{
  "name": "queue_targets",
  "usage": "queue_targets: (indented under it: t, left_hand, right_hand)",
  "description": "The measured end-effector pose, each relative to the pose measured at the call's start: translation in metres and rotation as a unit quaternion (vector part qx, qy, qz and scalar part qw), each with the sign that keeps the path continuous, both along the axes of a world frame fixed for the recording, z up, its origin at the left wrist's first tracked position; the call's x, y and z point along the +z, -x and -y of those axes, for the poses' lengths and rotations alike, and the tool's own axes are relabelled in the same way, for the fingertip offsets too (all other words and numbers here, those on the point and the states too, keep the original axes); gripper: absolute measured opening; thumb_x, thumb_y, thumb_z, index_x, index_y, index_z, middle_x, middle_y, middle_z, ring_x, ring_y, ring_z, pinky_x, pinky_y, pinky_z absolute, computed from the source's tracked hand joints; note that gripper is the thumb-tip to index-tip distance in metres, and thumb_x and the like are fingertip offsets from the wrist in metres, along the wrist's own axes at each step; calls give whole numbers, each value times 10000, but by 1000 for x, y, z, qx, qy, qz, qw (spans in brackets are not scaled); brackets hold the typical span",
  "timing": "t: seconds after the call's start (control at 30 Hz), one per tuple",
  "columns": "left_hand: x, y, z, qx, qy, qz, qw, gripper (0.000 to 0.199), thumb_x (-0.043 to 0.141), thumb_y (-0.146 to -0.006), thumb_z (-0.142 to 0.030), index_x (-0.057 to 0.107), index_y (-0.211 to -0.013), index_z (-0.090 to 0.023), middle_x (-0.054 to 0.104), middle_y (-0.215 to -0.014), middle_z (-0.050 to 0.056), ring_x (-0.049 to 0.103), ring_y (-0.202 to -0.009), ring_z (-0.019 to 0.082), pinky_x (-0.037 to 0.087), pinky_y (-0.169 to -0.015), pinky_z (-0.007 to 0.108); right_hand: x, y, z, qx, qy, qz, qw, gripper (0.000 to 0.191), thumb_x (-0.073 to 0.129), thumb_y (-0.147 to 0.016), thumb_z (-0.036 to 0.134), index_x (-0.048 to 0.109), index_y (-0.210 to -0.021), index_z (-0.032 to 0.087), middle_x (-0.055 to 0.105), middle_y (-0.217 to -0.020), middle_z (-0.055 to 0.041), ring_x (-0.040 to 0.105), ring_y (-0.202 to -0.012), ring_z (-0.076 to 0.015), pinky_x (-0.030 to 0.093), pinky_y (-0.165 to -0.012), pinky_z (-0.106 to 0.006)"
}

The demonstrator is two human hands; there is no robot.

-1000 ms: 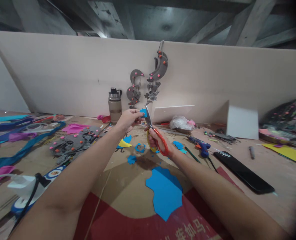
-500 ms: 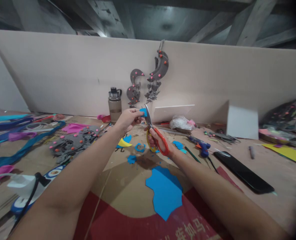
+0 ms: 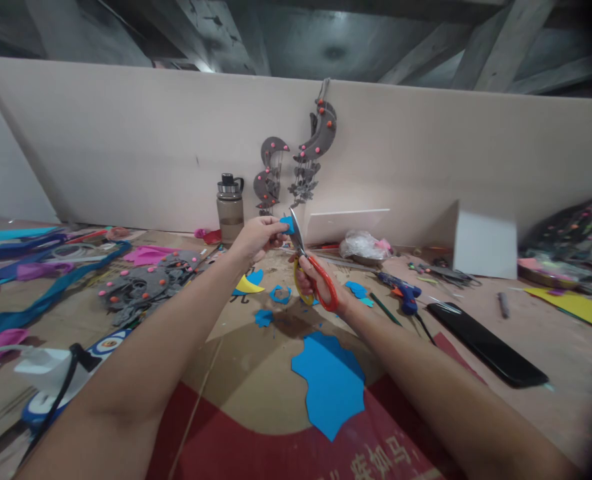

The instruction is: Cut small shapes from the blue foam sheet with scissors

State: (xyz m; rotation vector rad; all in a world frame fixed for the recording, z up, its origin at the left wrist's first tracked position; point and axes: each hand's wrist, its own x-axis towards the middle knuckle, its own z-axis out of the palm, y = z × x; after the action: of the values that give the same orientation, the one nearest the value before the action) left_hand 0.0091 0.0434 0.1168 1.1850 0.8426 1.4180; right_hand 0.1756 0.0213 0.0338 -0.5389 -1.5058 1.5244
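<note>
1. Our left hand pinches a small, flat, bright blue craft piece. The thumb and fingers are squeezed close together on it, and it pokes out on the right side of the pinch.
2. Our right hand is wrapped around the metal scissors with red and yellow handles, with fingers curled in the loops. The blades point up and away from us, and their tips are a little apart at the small blue piece. We cannot tell how far the cut goes.
3. Almost nothing is different from a second ago. Both hands have stayed in the same spot with the same holds, and the things on the table have not moved.
4. Below our hands, nearer to us, lies a big, flat blue sheet with a wavy edge. It rests on the brown and red cardboard.
5. Just under our grip are a little blue flower-like shape and a yellow curved moon shape.
6. To the left of our left hand, farther back, stands a see-through brownish bottle with a black top.
7. To the right of our right hand lie a blue glue gun and, farther over, a shiny black phone.
</note>
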Motion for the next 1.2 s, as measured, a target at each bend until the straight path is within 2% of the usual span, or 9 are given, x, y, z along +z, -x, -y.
queue_targets:
  t: [0.47,0.67,0.97,1.2]
  left_hand:
    - [-3,0,-3,0,1,3,1000,292,821,-637,-126,531,-602,-138,541,-499,-26,547,-459,69,382,-459,169]
    - [-6,2,-6,2,-4,12,1000,194,752,-718,-184,569,-678,-136,609,-568,5,564,-471,81,373,-444,178]
    - [-6,-1,-6,5,-3,3,1000,218,757,-721,-180,545,-679,-145,604,-563,-3,578,-480,88,392,-465,187]
    - [-7,4,-7,-7,-10,-8,1000,222,754,-718,-189,541,-671,-150,594,-547,-3,590,-486,98,401,-461,186]
  right_hand:
    - [6,2,5,-35,13,26,999,436,665,-805,606,516,-958,226,319,-587,98,266,-441,-52,210,-398,-163]
    - [7,1,6,-36,8,18,999,404,691,-803,568,502,-915,230,329,-596,83,281,-464,-61,220,-400,-169]
    - [5,4,8,-40,14,0,999,425,702,-783,586,498,-890,229,328,-596,86,279,-459,-59,216,-398,-163]
    - [6,4,7,-35,19,14,999,438,667,-804,602,529,-967,219,337,-577,99,259,-426,-52,203,-389,-168]
